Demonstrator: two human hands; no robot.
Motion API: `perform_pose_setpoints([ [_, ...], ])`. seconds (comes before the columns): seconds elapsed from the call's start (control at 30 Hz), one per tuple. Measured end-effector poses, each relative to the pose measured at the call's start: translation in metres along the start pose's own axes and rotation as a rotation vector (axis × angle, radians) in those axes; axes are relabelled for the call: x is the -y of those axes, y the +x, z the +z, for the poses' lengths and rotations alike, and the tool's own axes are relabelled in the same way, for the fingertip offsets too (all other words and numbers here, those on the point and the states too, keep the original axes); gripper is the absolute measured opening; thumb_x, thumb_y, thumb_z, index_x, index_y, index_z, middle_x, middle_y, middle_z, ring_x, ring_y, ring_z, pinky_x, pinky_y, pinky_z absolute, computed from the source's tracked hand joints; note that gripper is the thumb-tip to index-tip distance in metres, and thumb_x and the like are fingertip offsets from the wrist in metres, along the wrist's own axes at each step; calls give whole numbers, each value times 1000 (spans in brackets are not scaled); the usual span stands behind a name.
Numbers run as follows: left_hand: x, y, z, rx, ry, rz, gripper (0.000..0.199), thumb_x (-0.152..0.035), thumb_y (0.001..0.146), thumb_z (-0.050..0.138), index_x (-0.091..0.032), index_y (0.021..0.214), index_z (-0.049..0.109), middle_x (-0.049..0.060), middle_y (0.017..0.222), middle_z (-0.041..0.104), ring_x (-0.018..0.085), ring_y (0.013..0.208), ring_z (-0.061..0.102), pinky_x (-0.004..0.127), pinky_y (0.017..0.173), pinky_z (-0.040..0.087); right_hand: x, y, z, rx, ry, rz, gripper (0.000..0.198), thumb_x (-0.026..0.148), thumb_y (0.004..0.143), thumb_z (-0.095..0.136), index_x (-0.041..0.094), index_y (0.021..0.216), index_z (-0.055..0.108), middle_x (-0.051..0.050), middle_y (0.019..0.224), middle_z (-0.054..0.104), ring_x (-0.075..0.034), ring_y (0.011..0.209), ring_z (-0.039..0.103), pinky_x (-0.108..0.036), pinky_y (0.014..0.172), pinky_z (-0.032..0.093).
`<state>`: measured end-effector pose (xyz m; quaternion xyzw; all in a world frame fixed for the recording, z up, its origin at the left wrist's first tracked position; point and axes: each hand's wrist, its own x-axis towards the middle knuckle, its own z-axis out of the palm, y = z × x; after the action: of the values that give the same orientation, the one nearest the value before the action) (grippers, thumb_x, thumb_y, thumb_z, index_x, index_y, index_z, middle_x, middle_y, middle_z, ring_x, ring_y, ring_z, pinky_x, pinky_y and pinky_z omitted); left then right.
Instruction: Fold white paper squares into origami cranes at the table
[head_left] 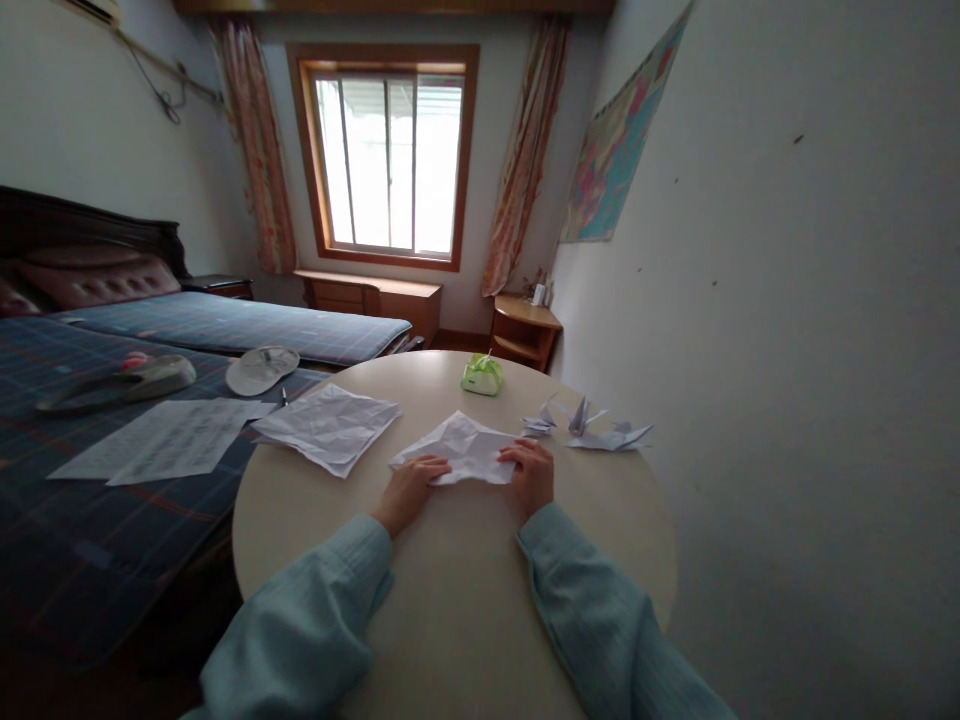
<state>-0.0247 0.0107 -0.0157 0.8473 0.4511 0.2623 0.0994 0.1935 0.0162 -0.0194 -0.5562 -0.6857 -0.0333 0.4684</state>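
Pressing flat on the round worktop (pixel 450 600), your left hand (pixel 409 488) and right hand (pixel 531 475) lie open on the near corners of the folded white paper (pixel 461 447), whose long axis runs left to right with its peak pointing away toward the green tissue pack (pixel 481 375).

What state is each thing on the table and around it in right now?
Folded paper: creased, flat on the table, pressed by both hands.
Left hand: fingers flat on the paper's left corner.
Right hand: fingers on its right corner.
Crumpled sheets: stacked, untouched.
Paper cranes: finished, by the wall.
Window: appears shut.
Curtains: drawn back.
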Motion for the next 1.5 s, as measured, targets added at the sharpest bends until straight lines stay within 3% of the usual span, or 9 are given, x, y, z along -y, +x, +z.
perform_pose_setpoints([
  [0.27,5,0,2,101,-71,-54,60,2,58,34,-23,108,57,-1,118,54,14,116,42,34,100,31,1,0,0,-72,87,-4,37,3,65,34,18,82,62,-5,88,65,-18,89,56,-36,86,40],
  [0.47,6,3,-2,249,-147,-50,38,-16,76,33,-24,100,62,0,125,48,17,121,35,36,100,27,8,-9,12,306,172,-36,30,21,72,48,17,101,56,-8,101,61,-19,95,55,-36,86,42],
  [0.63,-4,3,2,88,-143,-66,36,-27,83,29,-21,82,64,3,107,60,15,102,52,30,90,38,19,-16,13,544,75,-153,39,30,68,57,18,106,56,-10,114,55,-22,109,47,-40,95,34],
  [0.73,-10,-1,12,-30,-14,-102,26,-32,79,42,-17,93,59,7,108,58,18,104,50,34,92,36,30,-23,13,610,-35,-202,47,40,68,58,21,111,54,-11,123,48,-25,117,39,-43,98,28],
  [0.87,-9,-5,22,40,115,-119,40,-39,81,37,-22,118,44,5,130,41,20,123,31,42,100,23,45,-34,15,675,-166,-224,59,46,73,49,18,124,40,-13,133,35,-26,124,29,-46,100,23],
  [1.0,0,0,22,76,195,-204,46,-43,83,30,-24,124,38,4,136,32,21,127,23,42,102,19,52,-39,14,777,-237,-220,63,50,79,36,12,130,29,-14,138,24,-25,128,19,-46,102,16],
  [1.17,14,14,18,42,307,-430,52,-45,82,29,-20,127,35,9,138,27,26,128,20,44,101,18,50,-38,12,779,-240,-234,65,53,79,33,15,131,28,-13,139,22,-25,129,17,-45,102,17],
  [1.37,17,17,18,46,313,-418,57,-50,80,29,-19,128,34,11,138,25,27,128,18,43,101,17,44,-31,17,570,-156,-256,43,37,79,45,17,116,47,-12,123,47,-21,115,41,-39,95,33],
  [1.5,18,17,18,55,330,-405,56,-50,80,30,-21,127,35,11,138,26,28,127,19,43,100,18,44,-25,26,578,-162,-259,44,38,80,43,17,119,44,-10,126,45,-20,118,37,-38,98,29],
])
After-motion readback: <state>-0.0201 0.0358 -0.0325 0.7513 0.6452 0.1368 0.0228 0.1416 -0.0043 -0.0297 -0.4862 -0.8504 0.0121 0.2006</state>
